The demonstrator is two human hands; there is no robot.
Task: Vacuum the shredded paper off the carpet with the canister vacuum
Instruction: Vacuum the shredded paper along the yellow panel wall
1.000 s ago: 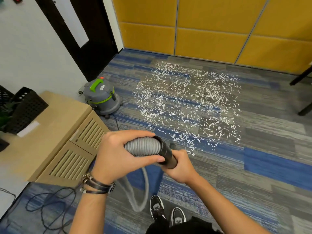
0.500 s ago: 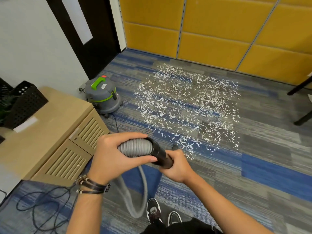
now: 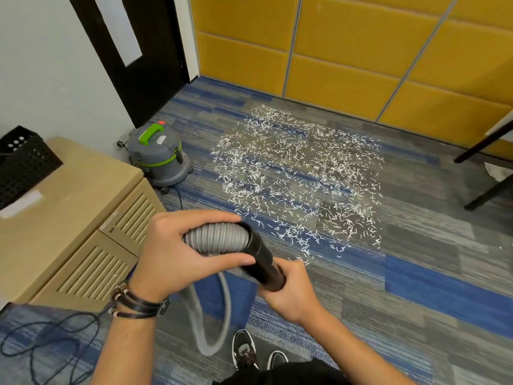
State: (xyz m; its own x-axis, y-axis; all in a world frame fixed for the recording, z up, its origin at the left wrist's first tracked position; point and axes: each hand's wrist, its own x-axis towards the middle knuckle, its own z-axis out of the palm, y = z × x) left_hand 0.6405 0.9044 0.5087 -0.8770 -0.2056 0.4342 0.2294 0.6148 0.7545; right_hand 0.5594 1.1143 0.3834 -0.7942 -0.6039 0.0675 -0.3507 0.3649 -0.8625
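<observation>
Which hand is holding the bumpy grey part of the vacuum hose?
The left hand, the one with dark bracelets on its wrist, grips the ribbed grey hose. The right hand holds the smooth black plastic tube instead.

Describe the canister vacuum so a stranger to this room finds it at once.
Start at the dark door in the far left corner, beside the yellow wall panels. On the carpet at its foot, between the tan cabinet and the shredded paper, sits the canister vacuum. It alone is a grey drum with a bright green handle and band.
</observation>
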